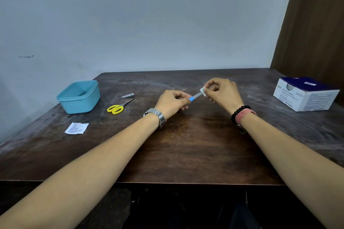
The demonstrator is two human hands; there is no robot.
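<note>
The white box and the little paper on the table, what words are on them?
"BD": front side of the white and blue box.
"Alcohol Swabs": same side, right beside it.
Smaller lines on the box and the label on its top: too blurred to read.
Torn packet: print too small to read.
Blue-handled tool and white wipe: no words show.

The brand "BD" and the words "Alcohol Swabs" are printed on the side of the white and dark-blue cardboard box. Fine print is seen on the small white paper wrapper, but it cannot be read.
</note>
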